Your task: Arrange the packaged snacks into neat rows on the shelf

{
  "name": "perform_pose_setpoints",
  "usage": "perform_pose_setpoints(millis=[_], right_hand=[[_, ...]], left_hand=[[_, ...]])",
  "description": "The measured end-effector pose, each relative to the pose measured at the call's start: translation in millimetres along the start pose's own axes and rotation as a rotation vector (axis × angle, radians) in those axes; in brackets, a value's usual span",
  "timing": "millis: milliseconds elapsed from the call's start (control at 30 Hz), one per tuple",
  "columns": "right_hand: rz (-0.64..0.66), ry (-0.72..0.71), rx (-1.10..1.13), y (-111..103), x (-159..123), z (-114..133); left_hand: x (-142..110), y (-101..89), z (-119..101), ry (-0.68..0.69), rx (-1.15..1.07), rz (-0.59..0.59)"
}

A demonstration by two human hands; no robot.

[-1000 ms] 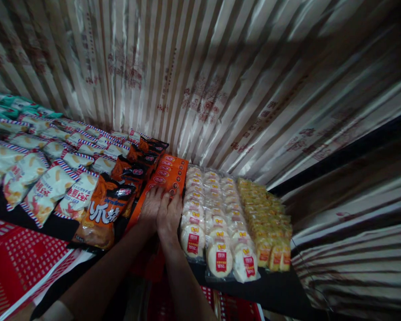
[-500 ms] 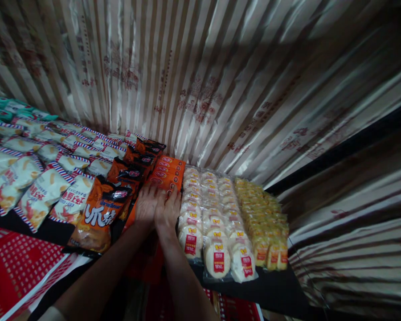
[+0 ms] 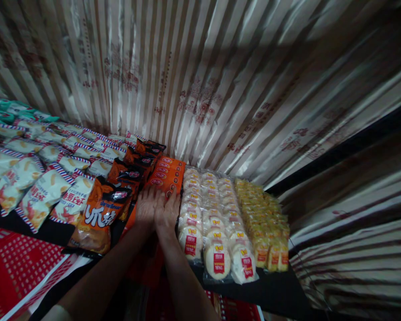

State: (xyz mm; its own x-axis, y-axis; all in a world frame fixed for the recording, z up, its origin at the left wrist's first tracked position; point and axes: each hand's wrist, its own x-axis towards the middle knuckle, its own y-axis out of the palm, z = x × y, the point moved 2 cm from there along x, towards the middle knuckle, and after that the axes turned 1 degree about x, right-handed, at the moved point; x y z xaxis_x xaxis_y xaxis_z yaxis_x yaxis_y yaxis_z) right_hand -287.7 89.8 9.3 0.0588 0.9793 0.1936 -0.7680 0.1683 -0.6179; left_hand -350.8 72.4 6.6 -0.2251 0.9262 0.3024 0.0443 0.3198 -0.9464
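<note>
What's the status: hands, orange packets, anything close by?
Left hand, right hand side by side, flat on orange packets. Snack bags close left, wrapped crackers close right.

Across the whole back, in place of a bare wall, a glossy pleated curtain (image 3: 173, 26) in pale beige and brown stripes, hung in narrow upright folds at left and centre, fanned out on a slant towards the right. Printed over the folds, dark red floral motifs (image 3: 200, 102) and columns of Chinese characters (image 3: 259, 118). Cutting diagonally upward to the right edge, a thick black bar (image 3: 341, 150); below it, more striped folds (image 3: 361, 267), nearly level and bunched close. Along the foot of the curtain, a black shelf (image 3: 277, 292). Dim light overall, with whitish glints along the creases, a broad shadow over the upper right and near-blackness in the top right corner.
</note>
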Motion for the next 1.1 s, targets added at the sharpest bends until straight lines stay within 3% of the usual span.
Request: perform_pose_setpoints(millis=[200, 400, 533, 733, 1100], right_hand=[[0.027, -0.153, 0.1, -13.1, -7.3, 8.9], [0.023, -0.361, 0.202, -78.6, -3.7, 11.3], [0.142, -0.479, 0.089, -105.9, -20.2, -5.3], [0.296, -0.617, -0.137, -95.9, -53.6, -25.5], [0.399, -0.759, -0.288, -86.3, -54.0, -27.4]], left_hand=[[0.3, -4.8, 1.1, 0.014, -0.017, -0.027], [-2.9, -21.3, 9.2, 0.009, -0.145, -0.156], [-7.5, -25.5, 13.1, 0.079, -0.239, -0.145], [-13.3, -29.9, 8.8, 0.107, -0.198, -0.126], [-15.2, -34.1, 2.6, 0.079, -0.091, -0.09]])
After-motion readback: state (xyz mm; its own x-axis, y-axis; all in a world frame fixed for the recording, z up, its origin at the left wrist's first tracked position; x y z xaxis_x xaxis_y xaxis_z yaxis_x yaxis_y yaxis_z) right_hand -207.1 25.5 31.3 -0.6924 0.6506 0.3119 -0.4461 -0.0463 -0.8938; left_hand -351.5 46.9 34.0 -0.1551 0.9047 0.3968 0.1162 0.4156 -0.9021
